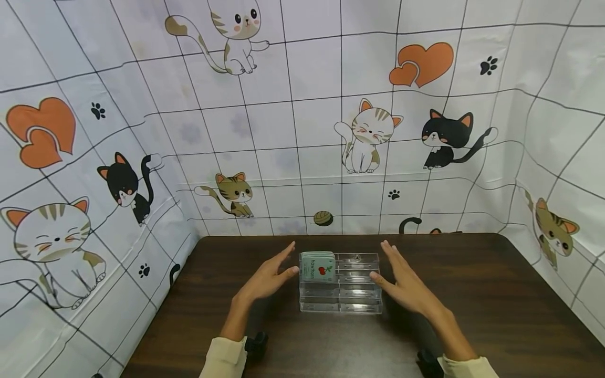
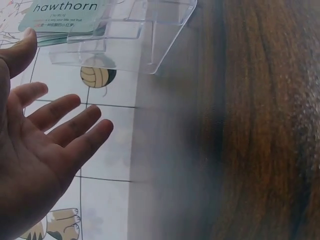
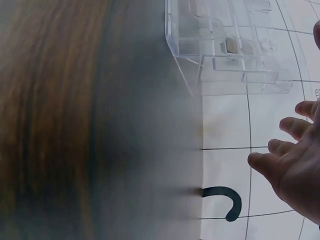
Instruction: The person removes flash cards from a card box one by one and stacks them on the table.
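From the head view, your left hand (image 1: 267, 278) and right hand (image 1: 406, 286) flank the clear acrylic organizer (image 1: 340, 286), which sits near the middle of the tabletop (image 1: 496, 299), somewhat toward its back edge. Both hands are flat, fingers straight, and grip nothing; the left thumb tip is just beside the organizer's left wall, the right hand just beside its right wall. A stack of cards (image 1: 318, 266) stands in the organizer's back left compartment; the other stepped compartments look empty. The organizer is probably stiff, light and slick, so hold it by both side walls, low down, lest the cards tip.

From the left wrist, your left hand (image 2: 35, 155) is spread open, palm toward the organizer (image 2: 145, 35), and the top card (image 2: 65, 15) reads "hawthorn".

From the right wrist, your right hand (image 3: 295, 165) is open, fingers loosely extended, apart from the organizer (image 3: 220, 45), whose right compartments hold no cards.
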### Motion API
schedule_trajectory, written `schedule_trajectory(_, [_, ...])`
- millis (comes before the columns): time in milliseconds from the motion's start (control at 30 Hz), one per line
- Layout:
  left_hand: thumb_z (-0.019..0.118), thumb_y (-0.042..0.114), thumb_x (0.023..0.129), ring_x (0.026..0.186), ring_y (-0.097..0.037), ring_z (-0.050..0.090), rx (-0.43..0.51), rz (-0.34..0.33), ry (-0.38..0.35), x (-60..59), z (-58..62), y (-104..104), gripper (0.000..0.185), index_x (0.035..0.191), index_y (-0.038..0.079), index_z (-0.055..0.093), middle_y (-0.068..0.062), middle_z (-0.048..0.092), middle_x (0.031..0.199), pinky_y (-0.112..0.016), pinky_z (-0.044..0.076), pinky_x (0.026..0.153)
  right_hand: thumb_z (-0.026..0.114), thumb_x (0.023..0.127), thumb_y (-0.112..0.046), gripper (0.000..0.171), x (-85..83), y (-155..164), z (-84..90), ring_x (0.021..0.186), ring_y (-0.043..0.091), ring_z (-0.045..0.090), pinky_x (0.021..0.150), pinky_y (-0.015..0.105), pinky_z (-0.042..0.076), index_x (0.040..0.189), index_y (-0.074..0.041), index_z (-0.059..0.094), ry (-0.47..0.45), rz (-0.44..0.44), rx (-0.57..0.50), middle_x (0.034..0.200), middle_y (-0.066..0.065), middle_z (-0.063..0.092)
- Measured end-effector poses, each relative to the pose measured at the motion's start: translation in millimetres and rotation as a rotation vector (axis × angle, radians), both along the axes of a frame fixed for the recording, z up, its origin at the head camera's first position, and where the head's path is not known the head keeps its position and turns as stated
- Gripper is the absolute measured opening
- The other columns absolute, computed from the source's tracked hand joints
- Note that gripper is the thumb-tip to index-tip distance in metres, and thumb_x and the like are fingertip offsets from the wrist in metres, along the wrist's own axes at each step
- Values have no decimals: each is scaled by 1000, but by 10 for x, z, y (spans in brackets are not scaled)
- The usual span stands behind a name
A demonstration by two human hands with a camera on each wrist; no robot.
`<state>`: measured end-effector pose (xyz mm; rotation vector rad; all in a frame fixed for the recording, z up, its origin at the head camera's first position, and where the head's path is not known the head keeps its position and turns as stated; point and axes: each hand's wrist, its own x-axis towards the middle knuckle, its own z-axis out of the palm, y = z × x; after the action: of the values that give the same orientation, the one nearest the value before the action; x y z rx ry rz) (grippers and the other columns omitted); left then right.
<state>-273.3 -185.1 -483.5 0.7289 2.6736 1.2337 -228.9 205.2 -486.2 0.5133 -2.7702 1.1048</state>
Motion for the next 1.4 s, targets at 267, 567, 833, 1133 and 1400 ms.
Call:
schedule_trajectory(267, [59,37,112,154,-45,45,-2,-22,10,-24,-26,28,73,173,22,23,-16,37,174,-69,43,117,68,105,-45,82,39,-94,82,158,53,30,117,80,31,169,-9,31,91,-44,12,173,26,31])
schedule_trajectory(567, [59,35,112,154,-43,47,5,-39,12,-35,-49,57,72,173,20,24,-17,39,172,-67,45,117,75,102,-41,75,70,-178,109,149,52,44,113,77,40,162,-7,45,176,-97,14,163,25,46])
schedule_trajectory(833, [59,32,112,151,-44,49,5,-42,18,-35,-73,74,70,172,16,26,-19,42,170,-68,46,116,83,96,-33,74,94,-269,135,144,49,50,112,74,43,157,-9,51,255,-106,-6,158,23,53])
schedule_trajectory(1133, [60,29,112,151,-43,50,31,-59,16,-27,-69,99,70,172,17,27,-20,41,171,-66,45,117,90,88,-22,71,83,-448,150,136,47,59,105,70,51,150,-6,60,358,-59,-35,149,22,62])
schedule_trajectory(1400, [61,26,111,151,-44,50,39,-65,5,-27,-93,104,72,173,19,25,-21,42,170,-66,46,117,90,89,-22,69,56,-560,132,134,44,64,106,65,55,150,-7,61,337,-26,-43,146,19,66])
